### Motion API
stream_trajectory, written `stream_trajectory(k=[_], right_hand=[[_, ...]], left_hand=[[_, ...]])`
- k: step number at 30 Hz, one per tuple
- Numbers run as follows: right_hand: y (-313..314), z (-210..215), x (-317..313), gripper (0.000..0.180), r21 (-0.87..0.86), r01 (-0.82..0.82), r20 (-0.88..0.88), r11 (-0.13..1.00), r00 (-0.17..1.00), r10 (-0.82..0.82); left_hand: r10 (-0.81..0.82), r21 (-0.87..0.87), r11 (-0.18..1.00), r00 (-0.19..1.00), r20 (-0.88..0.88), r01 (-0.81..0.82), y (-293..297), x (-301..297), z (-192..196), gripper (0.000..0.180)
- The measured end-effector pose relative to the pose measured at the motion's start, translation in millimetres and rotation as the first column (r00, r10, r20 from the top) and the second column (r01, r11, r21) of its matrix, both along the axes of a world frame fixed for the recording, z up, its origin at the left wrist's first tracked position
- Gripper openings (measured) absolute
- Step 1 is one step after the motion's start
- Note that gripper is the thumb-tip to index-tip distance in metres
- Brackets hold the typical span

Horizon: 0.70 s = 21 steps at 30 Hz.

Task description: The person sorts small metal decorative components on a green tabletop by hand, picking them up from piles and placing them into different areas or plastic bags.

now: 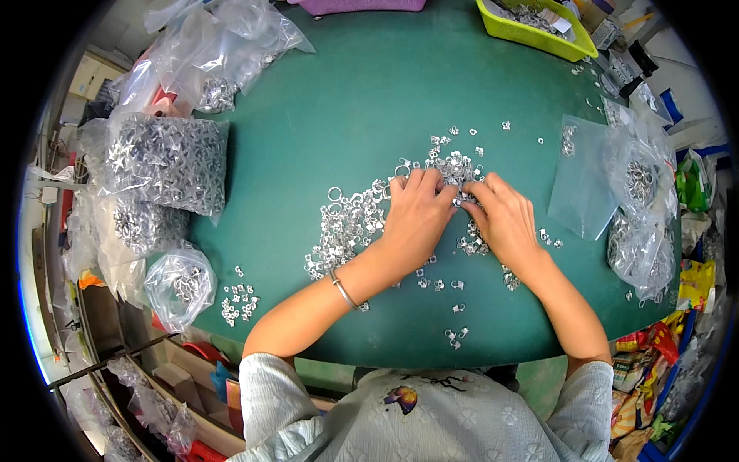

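Observation:
Small silvery metal pieces (339,231), some with rings, lie heaped across the middle of the green table. My left hand (416,219) rests over the right part of this heap, its fingers curled together at the tips. Close beside it, my right hand (504,219) bends in from the right, thumb and forefinger pinched toward the left fingertips. A tiny silvery piece (459,202) shows between the two hands; whatever else the fingers grip is too small or hidden. Just beyond the fingertips sits a denser pile of metal pieces (456,165). A metal bangle circles my left wrist.
Clear bags packed with metal parts (165,162) stand along the left edge, near a small open bag (181,285). More plastic bags (643,208) lie at the right. A yellow-green basket (539,38) and a purple bin (358,6) sit at the far edge.

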State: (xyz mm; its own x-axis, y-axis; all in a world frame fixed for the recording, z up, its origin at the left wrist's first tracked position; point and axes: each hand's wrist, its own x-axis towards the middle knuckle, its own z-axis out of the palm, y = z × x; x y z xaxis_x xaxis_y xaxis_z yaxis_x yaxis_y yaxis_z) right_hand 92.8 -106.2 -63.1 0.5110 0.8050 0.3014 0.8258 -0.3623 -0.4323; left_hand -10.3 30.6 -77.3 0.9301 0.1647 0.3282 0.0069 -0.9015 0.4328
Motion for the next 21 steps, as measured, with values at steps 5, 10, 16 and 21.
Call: stream_trajectory(k=[5, 10, 16, 21], right_hand=[[0.1, 2.3, 2.8, 0.019, -0.021, -0.049, 0.046, 0.999, 0.998, 0.050], [1.1, 5.1, 8.4, 0.019, -0.020, -0.040, -0.041, 0.999, 0.998, 0.039], [-21.4, 18.5, 16.9, 0.007, 0.118, 0.175, -0.897, 0.978, 0.441, 0.030], [-17.7, 6.5, 24.7, 0.008, 0.228, 0.045, -0.794, 0.973, 0.587, 0.158]], left_hand=[[-0.071, 0.116, 0.991, 0.997, 0.005, 0.070, 6.2, -3.6, -7.4, 0.023], [-0.034, 0.042, 0.999, 0.999, 0.034, 0.032, -1.1, 2.1, 0.6, 0.020], [-0.044, 0.082, 0.996, 0.999, 0.001, 0.044, 7.7, -5.3, -0.7, 0.020], [-0.084, -0.061, 0.994, 0.993, 0.079, 0.089, 10.2, -18.3, -0.5, 0.020]])
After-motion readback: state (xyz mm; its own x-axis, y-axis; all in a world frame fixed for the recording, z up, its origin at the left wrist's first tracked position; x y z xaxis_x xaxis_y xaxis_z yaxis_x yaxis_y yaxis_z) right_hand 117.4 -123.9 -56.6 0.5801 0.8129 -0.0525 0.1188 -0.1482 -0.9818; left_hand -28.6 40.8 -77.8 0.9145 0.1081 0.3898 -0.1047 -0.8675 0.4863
